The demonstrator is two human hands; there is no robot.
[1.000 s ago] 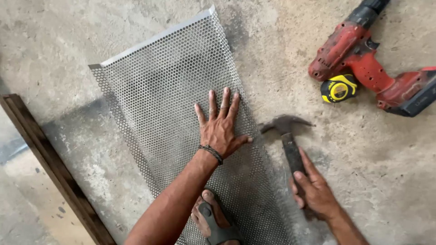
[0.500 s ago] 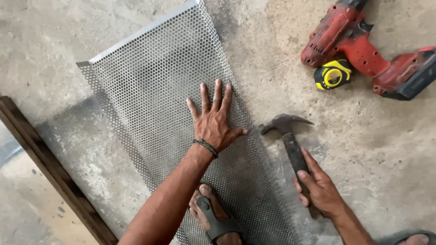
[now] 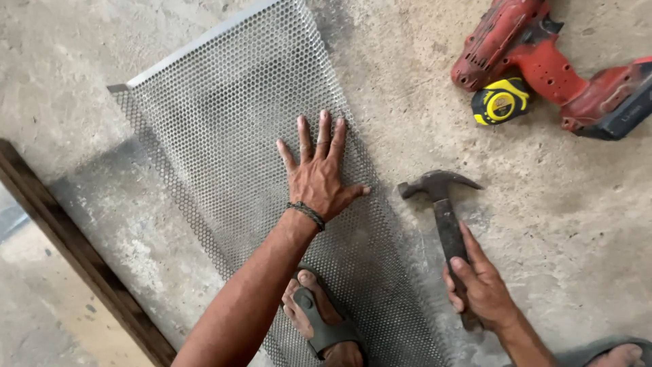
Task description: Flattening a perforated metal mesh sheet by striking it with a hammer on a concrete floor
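Left hand (image 3: pixel 318 178): fingers spread flat on perforated metal sheet (image 3: pixel 224 115). Right hand (image 3: pixel 483 292): fingers clamped on hammer (image 3: pixel 445 214). Risk: a stray blow could catch the left fingers.

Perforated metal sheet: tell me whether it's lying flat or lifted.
Flat. The perforated metal sheet lies spread on the concrete floor, pressed by the left hand and a sandalled foot.

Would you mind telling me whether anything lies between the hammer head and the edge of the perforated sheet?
Nothing visible: only bare concrete separates the hammer in the right hand from the perforated sheet.
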